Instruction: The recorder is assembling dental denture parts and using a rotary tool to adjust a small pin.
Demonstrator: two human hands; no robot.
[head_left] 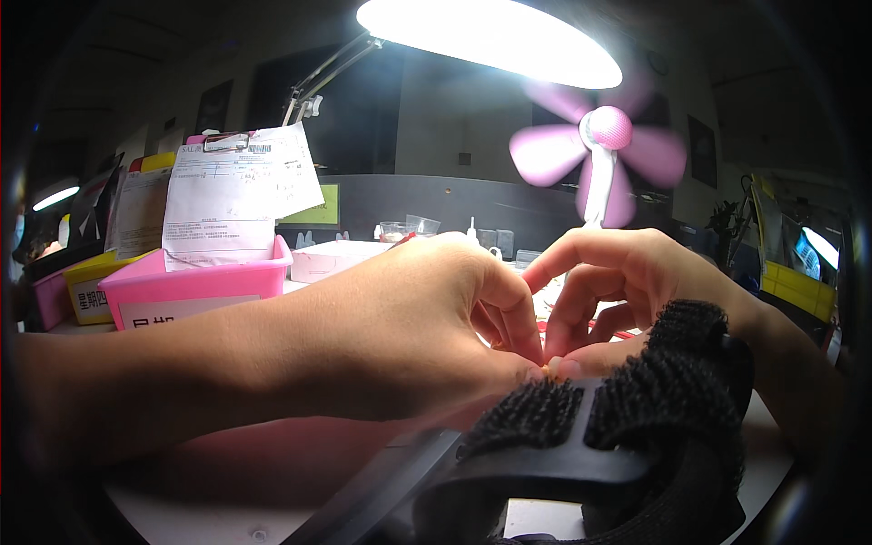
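Note:
My left hand [445, 304] reaches in from the left, with its thumb and fingertips pinched together. Opposite it, my right hand [618, 282] is curled, its thumb tip meeting the left thumb. A tiny white and orange-tinted piece [552, 364] shows between the fingertips of both hands. Most of it is hidden by the fingers, so its kind cannot be made out. Just below the hands, a black bristled object [654, 391] with a smooth black frame fills the near foreground.
A lit lamp [490, 36] hangs overhead. Behind my right hand spins a pink fan [607, 129]. At left stand a pink bin [204, 286], a yellow bin [86, 282] and clipped paper sheets [218, 195]. A pale pink box [331, 259] and small clear cups [413, 225] sit farther back.

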